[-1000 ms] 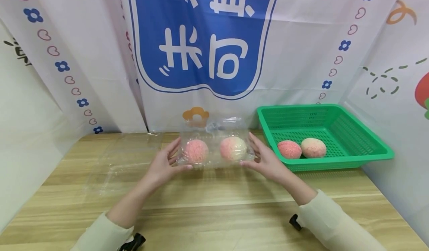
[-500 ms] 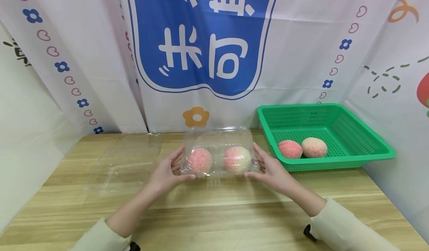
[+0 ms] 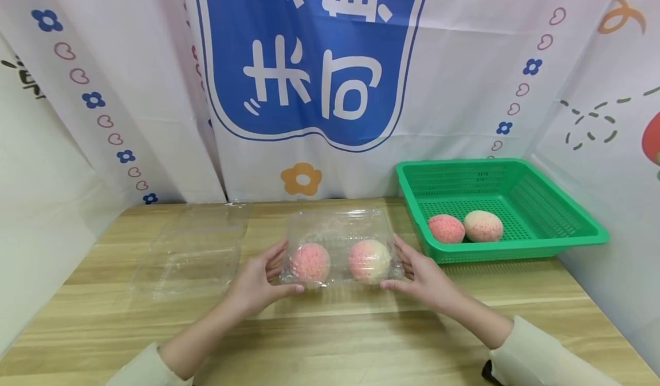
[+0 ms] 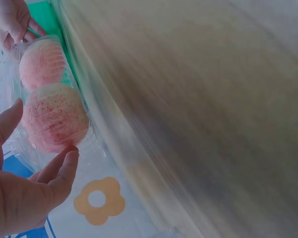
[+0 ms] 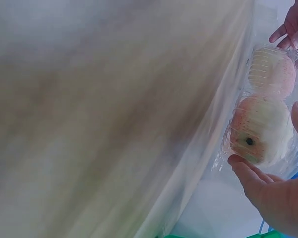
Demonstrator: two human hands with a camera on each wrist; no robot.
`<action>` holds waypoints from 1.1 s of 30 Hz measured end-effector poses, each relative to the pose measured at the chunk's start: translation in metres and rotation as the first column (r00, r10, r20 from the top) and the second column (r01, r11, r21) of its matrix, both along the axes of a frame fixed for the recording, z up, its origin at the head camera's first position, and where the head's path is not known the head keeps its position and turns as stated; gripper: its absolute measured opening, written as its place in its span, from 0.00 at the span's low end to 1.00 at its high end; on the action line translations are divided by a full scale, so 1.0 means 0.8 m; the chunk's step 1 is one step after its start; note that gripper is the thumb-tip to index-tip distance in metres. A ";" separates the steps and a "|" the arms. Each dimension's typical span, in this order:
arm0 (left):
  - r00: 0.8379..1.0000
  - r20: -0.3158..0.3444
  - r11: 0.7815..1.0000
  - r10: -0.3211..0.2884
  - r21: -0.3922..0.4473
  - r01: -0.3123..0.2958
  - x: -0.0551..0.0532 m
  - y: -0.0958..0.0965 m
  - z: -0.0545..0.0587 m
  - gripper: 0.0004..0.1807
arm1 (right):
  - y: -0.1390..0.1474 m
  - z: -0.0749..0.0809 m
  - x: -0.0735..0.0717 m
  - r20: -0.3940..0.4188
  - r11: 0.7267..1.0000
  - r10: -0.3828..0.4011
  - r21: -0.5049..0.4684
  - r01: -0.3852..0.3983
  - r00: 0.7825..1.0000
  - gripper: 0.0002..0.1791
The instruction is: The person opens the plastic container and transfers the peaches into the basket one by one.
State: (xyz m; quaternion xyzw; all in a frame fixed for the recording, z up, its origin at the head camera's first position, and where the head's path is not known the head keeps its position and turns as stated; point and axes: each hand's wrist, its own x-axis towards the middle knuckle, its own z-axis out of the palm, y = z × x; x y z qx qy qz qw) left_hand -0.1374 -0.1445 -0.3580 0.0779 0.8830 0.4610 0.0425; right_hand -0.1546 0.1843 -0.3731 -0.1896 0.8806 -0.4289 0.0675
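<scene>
A clear plastic clamshell box with two peaches inside is held over the middle of the table. The left peach is pink; the right one is half pink, half cream. My left hand grips the box's left end, thumb at the front and fingers behind. At the opposite end my right hand holds it the same way. In the left wrist view a speckled peach shows between thumb and fingers. The right wrist view shows a peach with a dark round spot near its bottom.
A green basket with a pink peach and a cream peach stands at the back right. More clear plastic packaging lies on the wooden table at left. A printed cloth hangs behind.
Both hands have brought the box down and toward me, slightly to the right. It has tipped so that its top shows more. The basket and left packaging stay put.
</scene>
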 end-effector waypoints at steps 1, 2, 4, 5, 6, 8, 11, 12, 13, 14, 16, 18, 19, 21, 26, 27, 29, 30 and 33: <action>1.000 0.000 1.000 -0.001 -0.006 0.001 0.001 0.000 0.000 0.54 | 0.000 0.000 0.001 0.005 1.000 -0.001 -0.002 0.001 1.000 0.56; 1.000 0.001 1.000 -0.005 -0.005 0.005 0.002 0.001 0.000 0.54 | 0.001 -0.001 0.003 0.008 1.000 -0.004 -0.002 0.004 1.000 0.56; 1.000 0.007 1.000 -0.011 -0.006 0.011 0.004 0.001 0.000 0.54 | 0.002 -0.001 0.006 0.017 1.000 -0.009 -0.001 0.009 1.000 0.56; 1.000 0.008 1.000 -0.015 -0.009 0.015 0.004 0.001 0.000 0.54 | 0.003 -0.002 0.007 0.019 1.000 -0.011 0.002 0.011 1.000 0.56; 1.000 0.010 1.000 -0.019 -0.007 0.019 0.005 0.002 0.000 0.54 | 0.004 -0.003 0.008 0.021 1.000 -0.015 0.008 0.014 1.000 0.56; 1.000 0.015 1.000 -0.027 -0.006 0.027 0.007 0.002 0.000 0.54 | 0.005 -0.003 0.010 0.030 1.000 -0.019 0.015 0.019 0.999 0.55; 0.999 0.020 0.999 -0.035 0.003 0.035 0.009 0.003 -0.001 0.54 | 0.007 -0.005 0.013 0.040 1.000 -0.022 0.023 0.021 0.999 0.55; 0.999 0.019 0.999 -0.038 0.004 0.038 0.010 0.003 -0.001 0.54 | 0.007 -0.005 0.013 0.044 1.000 -0.020 0.022 0.019 0.999 0.55; 0.999 0.020 0.999 -0.040 0.007 0.040 0.010 0.003 -0.002 0.54 | 0.008 -0.006 0.013 0.045 1.000 -0.018 0.022 0.017 0.999 0.55; 0.999 0.022 0.999 -0.041 0.009 0.041 0.010 0.004 -0.003 0.54 | 0.008 -0.007 0.013 0.045 1.000 -0.016 0.022 0.015 0.999 0.55; 0.999 0.025 0.999 -0.045 0.010 0.044 0.009 0.004 -0.005 0.54 | 0.009 -0.008 0.013 0.042 1.000 -0.013 0.023 0.012 0.999 0.55; 0.999 0.025 0.999 -0.045 0.006 0.045 0.008 0.005 -0.007 0.54 | 0.010 -0.009 0.012 0.039 1.000 -0.011 0.025 0.010 0.999 0.55; 0.999 0.027 0.999 -0.044 0.005 0.044 0.008 0.006 -0.007 0.54 | 0.010 -0.009 0.012 0.037 1.000 -0.011 0.027 0.010 0.999 0.55; 0.999 0.022 0.999 -0.045 -0.004 0.045 0.008 0.006 -0.007 0.54 | 0.011 -0.010 0.011 0.032 1.000 -0.010 0.028 0.009 0.999 0.55; 0.999 0.008 0.999 -0.044 -0.031 0.044 0.009 0.007 -0.006 0.54 | 0.011 -0.009 0.012 0.020 0.999 -0.001 0.033 0.001 1.000 0.55; 0.999 0.007 0.998 -0.046 -0.032 0.046 0.010 0.007 -0.006 0.54 | 0.011 -0.008 0.012 0.015 0.999 0.001 0.036 -0.001 1.000 0.55; 0.999 0.007 0.998 -0.052 -0.028 0.052 0.009 0.006 -0.007 0.53 | 0.012 -0.008 0.013 0.001 0.998 0.001 0.058 -0.001 1.000 0.55; 0.998 0.006 0.998 -0.056 -0.022 0.056 0.009 0.005 -0.008 0.53 | 0.012 -0.008 0.013 -0.013 0.997 -0.001 0.078 0.002 1.000 0.55; 0.997 0.009 0.997 -0.077 0.002 0.077 0.009 0.002 -0.011 0.53 | 0.012 -0.008 0.015 -0.056 0.989 -0.013 0.143 0.020 0.998 0.56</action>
